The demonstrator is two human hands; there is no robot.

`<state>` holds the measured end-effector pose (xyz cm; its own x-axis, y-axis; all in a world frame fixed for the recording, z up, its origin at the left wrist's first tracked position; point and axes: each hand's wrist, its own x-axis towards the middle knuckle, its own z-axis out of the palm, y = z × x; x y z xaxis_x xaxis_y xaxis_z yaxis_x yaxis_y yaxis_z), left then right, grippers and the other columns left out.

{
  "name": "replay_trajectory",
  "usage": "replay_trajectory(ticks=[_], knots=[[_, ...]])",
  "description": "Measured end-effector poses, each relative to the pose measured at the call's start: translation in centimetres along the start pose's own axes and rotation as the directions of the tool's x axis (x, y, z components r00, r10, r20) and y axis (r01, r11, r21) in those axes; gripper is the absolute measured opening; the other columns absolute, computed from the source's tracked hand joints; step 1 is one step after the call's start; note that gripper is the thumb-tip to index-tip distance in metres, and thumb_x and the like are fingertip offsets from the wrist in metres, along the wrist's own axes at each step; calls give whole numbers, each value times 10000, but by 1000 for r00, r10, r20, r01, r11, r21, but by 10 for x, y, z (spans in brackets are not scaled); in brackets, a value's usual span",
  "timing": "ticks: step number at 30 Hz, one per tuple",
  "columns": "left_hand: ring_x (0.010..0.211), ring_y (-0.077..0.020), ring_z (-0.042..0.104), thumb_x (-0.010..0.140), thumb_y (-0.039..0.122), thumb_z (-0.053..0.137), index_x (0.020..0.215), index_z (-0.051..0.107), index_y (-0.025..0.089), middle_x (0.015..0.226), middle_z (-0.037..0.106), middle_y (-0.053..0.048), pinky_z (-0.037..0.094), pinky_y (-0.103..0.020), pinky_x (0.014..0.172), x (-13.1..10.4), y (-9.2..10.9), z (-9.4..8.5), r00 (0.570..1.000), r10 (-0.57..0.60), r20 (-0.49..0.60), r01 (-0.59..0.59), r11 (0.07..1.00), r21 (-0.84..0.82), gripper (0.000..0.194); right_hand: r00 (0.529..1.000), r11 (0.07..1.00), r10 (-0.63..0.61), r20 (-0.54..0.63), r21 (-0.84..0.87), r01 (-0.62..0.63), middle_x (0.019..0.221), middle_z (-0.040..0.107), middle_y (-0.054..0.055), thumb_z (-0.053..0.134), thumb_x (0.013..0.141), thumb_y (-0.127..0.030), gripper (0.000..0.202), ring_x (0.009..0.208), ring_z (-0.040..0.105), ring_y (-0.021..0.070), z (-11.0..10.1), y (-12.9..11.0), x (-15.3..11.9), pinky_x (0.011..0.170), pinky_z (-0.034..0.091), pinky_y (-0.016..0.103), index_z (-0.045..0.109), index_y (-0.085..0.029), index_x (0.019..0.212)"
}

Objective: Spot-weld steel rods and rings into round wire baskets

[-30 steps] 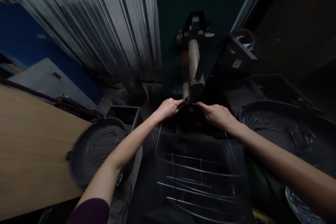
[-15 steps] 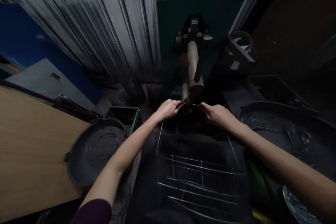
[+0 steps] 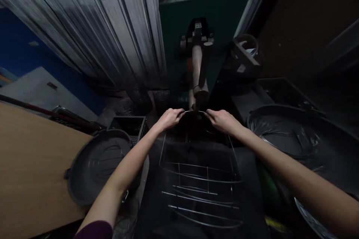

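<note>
A thin metal wire frame (image 3: 196,176) with several curved bars hangs over dark cloth at the bottom middle. Its curved top wire lies at the tips of a machine's metal arms (image 3: 198,67). My left hand (image 3: 170,118) pinches this wire just left of the tips. On the right side, my right hand (image 3: 222,120) is closed on the same wire. Both arms reach forward, with the machine tips between the hands. Dimness hides whether the wire touches the tips.
The green machine body (image 3: 232,11) has a red light above. A round grey tub (image 3: 97,160) stands left beside a wooden board (image 3: 33,168), with a black crate (image 3: 127,125) behind. At right sits a large dark tub (image 3: 333,149) holding clear plastic and wires.
The view has shifted, so the machine and both hands appear farther left. More of the top wire shows between my hands, which still hold it.
</note>
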<state>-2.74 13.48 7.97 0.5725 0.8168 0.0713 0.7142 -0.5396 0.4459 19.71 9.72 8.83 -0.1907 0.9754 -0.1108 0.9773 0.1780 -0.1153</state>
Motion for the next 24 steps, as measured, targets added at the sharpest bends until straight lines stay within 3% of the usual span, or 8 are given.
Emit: replay_trajectory(ticks=[5, 11, 14, 16, 18, 20, 21, 24], knots=[[605, -123, 541, 923, 329, 386, 936, 661, 182, 698, 638, -18, 343, -214, 591, 2, -2, 0, 1000, 2, -11, -2, 1000, -13, 312, 1000, 983, -6, 0, 185, 6, 821, 665, 74, 288, 962, -438, 408, 736, 626, 205, -1, 13, -3, 624, 403, 261, 621, -204, 935], [637, -145, 598, 923, 326, 394, 970, 656, 191, 716, 661, -36, 385, -219, 617, -13, 11, 13, 999, 10, -40, -10, 1000, -21, 299, 982, 904, -129, 138, 423, 59, 959, 686, 68, 352, 934, -344, 318, 895, 636, 213, 14, 32, -39, 788, 456, 286, 626, -186, 972], [731, -168, 640, 905, 355, 439, 1019, 652, 212, 765, 685, -42, 429, -234, 690, -40, 12, 8, 996, -31, -82, 20, 992, -125, 281, 994, 932, -106, 10, 350, 95, 871, 681, 84, 348, 918, -313, 309, 806, 640, 219, 28, 24, -59, 735, 453, 285, 615, -173, 987], [815, -170, 649, 876, 389, 495, 1014, 657, 224, 805, 697, -34, 450, -235, 747, -70, 6, 5, 983, -124, -137, 69, 934, -351, 269, 989, 946, -56, -134, 311, 95, 778, 659, 87, 330, 915, -313, 322, 694, 618, 216, 31, 19, -71, 669, 435, 283, 610, -165, 973], [804, -169, 648, 830, 441, 557, 944, 674, 205, 778, 696, -35, 470, -233, 742, -107, -3, 12, 932, -325, -162, 160, 769, -619, 287, 970, 949, 6, -243, 307, 71, 720, 635, 80, 334, 912, -325, 322, 631, 589, 206, 27, 20, -80, 629, 409, 276, 609, -167, 964], [692, -169, 636, 769, 492, 619, 822, 681, 160, 685, 677, -51, 486, -239, 670, -144, -9, 31, 830, -554, -65, 280, 515, -810, 341, 949, 940, 85, -305, 341, 25, 690, 619, 71, 340, 915, -335, 324, 618, 576, 195, 20, 24, -88, 621, 394, 266, 611, -168, 969], [632, -166, 621, 719, 498, 672, 758, 673, 142, 642, 662, -56, 486, -240, 627, -159, -10, 45, 792, -608, 60, 354, 376, -856, 358, 936, 930, 132, -327, 367, -4, 684, 616, 67, 343, 918, -337, 325, 616, 572, 188, 16, 26, -91, 624, 392, 261, 613, -164, 971], [614, -183, 628, 705, 554, 663, 732, 662, 132, 617, 644, -78, 498, -272, 594, -182, 2, 86, 717, -513, 472, 517, -64, -854, 423, 897, 882, 244, -368, 469, -47, 702, 632, 56, 358, 922, -333, 326, 612, 564, 167, 11, 26, -97, 639, 401, 247, 625, -152, 973]])
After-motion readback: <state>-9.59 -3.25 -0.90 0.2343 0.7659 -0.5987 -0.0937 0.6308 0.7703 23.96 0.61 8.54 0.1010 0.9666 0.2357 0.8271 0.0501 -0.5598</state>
